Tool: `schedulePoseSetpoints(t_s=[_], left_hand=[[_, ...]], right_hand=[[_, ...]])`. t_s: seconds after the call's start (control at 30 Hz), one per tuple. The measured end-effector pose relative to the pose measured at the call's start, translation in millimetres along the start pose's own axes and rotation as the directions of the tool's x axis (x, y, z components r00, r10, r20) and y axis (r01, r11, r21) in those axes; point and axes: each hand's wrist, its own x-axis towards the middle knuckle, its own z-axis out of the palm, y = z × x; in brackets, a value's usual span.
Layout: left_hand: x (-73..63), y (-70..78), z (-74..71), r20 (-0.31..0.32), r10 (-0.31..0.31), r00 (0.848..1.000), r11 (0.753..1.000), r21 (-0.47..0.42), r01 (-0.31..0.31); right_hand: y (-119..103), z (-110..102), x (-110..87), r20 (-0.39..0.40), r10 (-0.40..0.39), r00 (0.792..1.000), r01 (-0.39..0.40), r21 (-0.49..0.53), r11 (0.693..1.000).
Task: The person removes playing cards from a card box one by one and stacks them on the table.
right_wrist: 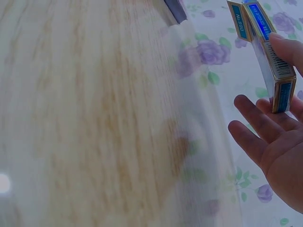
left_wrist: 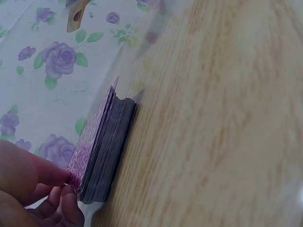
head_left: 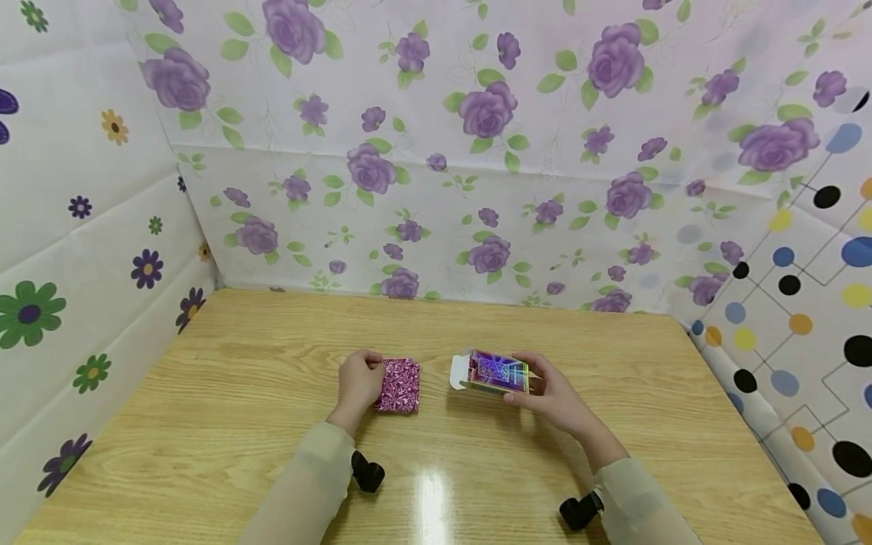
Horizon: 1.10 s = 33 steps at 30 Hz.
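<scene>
A deck of playing cards (head_left: 398,386) with a pink and white swirl back lies face down on the table, left of the middle. My left hand (head_left: 360,381) pinches its left edge between thumb and finger. From the left wrist view, the stack (left_wrist: 106,149) shows many thin edges, its top cards slightly offset from the rest. To the right, my right hand (head_left: 550,395) grips a shiny purple and blue card box (head_left: 500,372) by its right end. The box is tilted over the table, with its white end flap (head_left: 459,372) folded out toward the deck.
The wooden table (head_left: 272,333) meets a purple-rose cloth (head_left: 422,219) at its far edge. A flower-print cloth (head_left: 102,257) rises on the left and a dotted one (head_left: 797,303) on the right. Black wrist cameras (head_left: 369,473) are strapped over both sleeves.
</scene>
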Motion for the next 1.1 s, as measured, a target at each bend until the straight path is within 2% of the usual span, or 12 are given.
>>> schedulePoseSetpoints(t_s=[0.27,1.1], left_hand=[[1.6,-1.7,1.2,0.019,-0.012,1.0,1.0,0.005,0.012],[0.8,-0.9,0.5,0.013,-0.007,1.0,1.0,0.002,0.007]], right_hand=[[1.1,0.4,0.2,0.007,-0.012,1.0,0.012,0.02,1.0],[-0.1,0.7,1.7,0.014,-0.013,1.0,0.013,0.031,0.999]])
